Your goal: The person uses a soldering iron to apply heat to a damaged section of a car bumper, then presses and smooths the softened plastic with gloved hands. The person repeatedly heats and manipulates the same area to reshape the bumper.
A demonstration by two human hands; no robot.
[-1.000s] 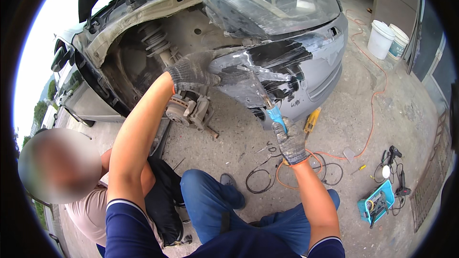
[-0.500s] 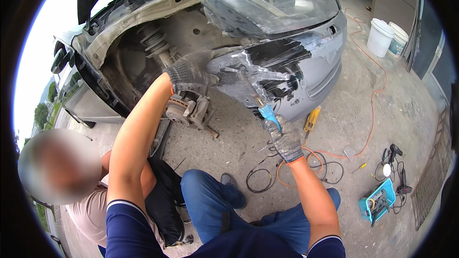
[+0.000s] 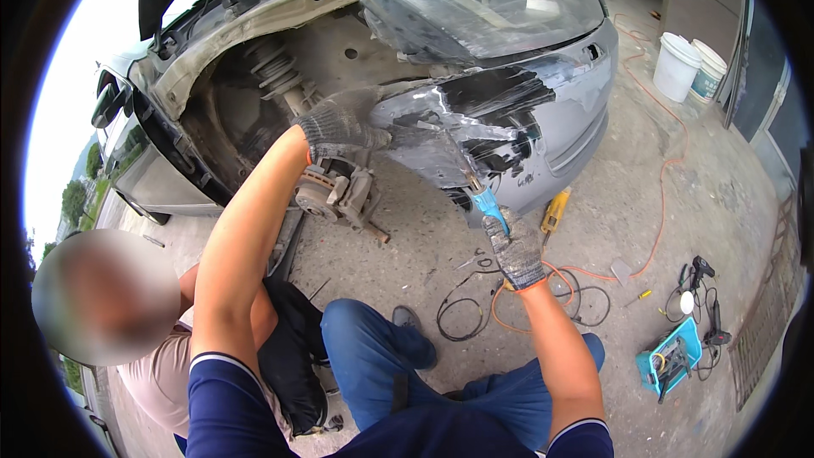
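A grey car with its front wheel off stands ahead; its damaged front bumper [image 3: 543,110] is torn and scuffed black at the corner. My left hand [image 3: 335,127], in a grey knit glove, grips the torn edge of the bumper by the wheel arch. My right hand [image 3: 517,246], also gloved, holds a blue-handled tool [image 3: 487,202] with its tip against the lower broken edge of the bumper. The bare brake disc and caliper [image 3: 335,191] hang just below my left hand.
Another person sits low at my left [image 3: 161,365]. Orange and black cables [image 3: 543,293] lie on the concrete, with a yellow tool [image 3: 555,210], a blue tray of tools [image 3: 670,356] and two white buckets [image 3: 682,64] at the right.
My right hand has risen and moved left with the blue-handled tool toward the bumper's lower edge. My left hand keeps its grip on the torn bumper.
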